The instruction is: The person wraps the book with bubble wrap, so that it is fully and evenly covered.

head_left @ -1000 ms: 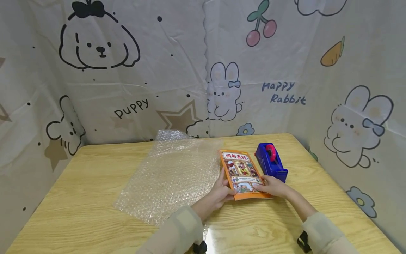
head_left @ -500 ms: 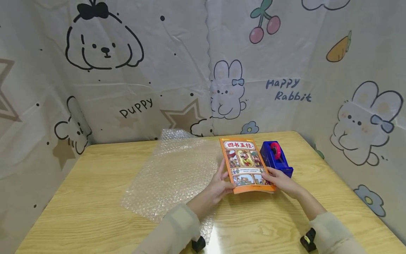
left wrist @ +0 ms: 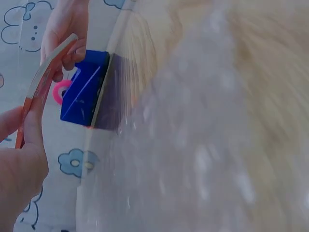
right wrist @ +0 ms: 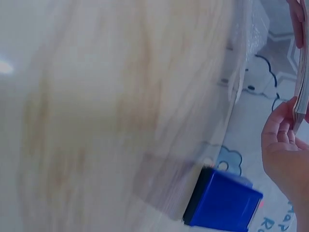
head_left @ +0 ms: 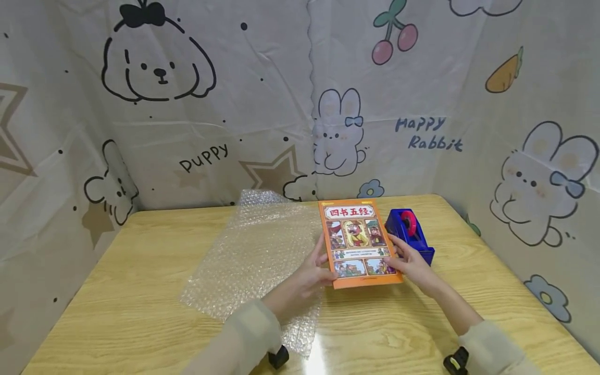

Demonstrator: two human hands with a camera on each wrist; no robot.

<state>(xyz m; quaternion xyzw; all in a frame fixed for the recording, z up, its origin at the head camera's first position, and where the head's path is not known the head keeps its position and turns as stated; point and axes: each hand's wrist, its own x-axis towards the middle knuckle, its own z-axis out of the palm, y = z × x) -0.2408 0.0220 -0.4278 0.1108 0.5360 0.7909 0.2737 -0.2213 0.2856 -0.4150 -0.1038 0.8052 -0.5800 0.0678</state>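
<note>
An orange book with a cartoon cover and a red Chinese title is held up off the table, tilted toward the head camera. My left hand grips its lower left edge, thumb on the cover and fingers behind. At the right edge my right hand pinches the book the same way. The left wrist view shows the book edge-on and slightly bowed, between the left hand and the right hand. In the right wrist view, fingertips of the right hand lie against the book's page edges.
A sheet of bubble wrap lies flat on the wooden table, left of and partly under the hands. Behind the right hand stands a blue tape dispenser with a pink roll. Printed cloth walls enclose the table.
Both hands have raised the book and turned its cover more squarely toward the head camera; lately it shifted slightly left. The head view has swung slightly right. Both hands keep their hold.
</note>
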